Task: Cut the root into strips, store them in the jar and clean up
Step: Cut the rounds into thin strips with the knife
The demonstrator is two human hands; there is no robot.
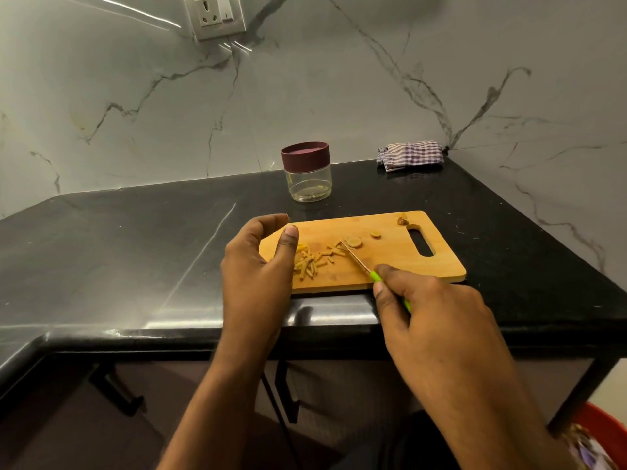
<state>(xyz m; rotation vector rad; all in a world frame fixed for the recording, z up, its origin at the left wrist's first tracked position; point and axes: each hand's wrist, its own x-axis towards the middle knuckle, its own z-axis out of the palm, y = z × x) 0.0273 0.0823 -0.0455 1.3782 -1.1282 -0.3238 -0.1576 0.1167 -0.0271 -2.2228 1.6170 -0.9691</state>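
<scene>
A checked cloth (410,155) lies on the black desk (135,252) at one o'clock; a socket (213,15) sits on the marble wall (305,79) at eleven.

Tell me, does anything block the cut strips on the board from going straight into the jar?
Yes. The jar stands behind the cutting board with its maroon lid on, so the strips cannot go in until the lid comes off. The counter between board and jar shows nothing else in the way.
</scene>
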